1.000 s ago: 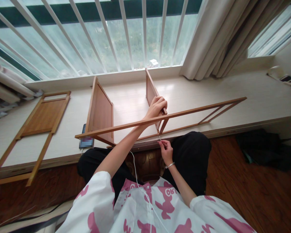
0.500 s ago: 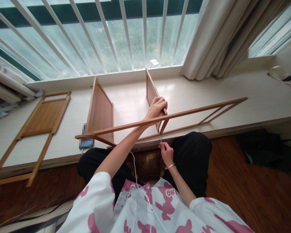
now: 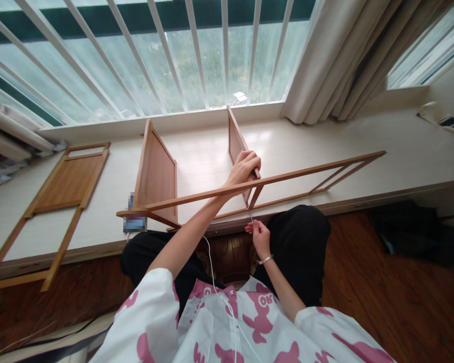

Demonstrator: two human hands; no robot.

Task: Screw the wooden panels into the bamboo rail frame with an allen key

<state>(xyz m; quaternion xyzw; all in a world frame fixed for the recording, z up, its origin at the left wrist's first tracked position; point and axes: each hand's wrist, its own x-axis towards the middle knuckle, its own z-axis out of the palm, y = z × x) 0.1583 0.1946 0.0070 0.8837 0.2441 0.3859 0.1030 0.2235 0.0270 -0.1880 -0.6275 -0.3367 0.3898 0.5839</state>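
I record the left hand gripping an upright panel, forearm crossed by a wooden rail; right hand pinching a thin rod. Separate frame lies left.

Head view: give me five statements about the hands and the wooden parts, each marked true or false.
1. The left hand grips the right panel. True.
2. The right hand grips the loose frame. False: its fingers hold a thin rod.
3. The loose frame overhangs the edge of the ledge. True.
4. The left panel lies flat. False: it stands upright.
5. The bracelet is on the right wrist. True.
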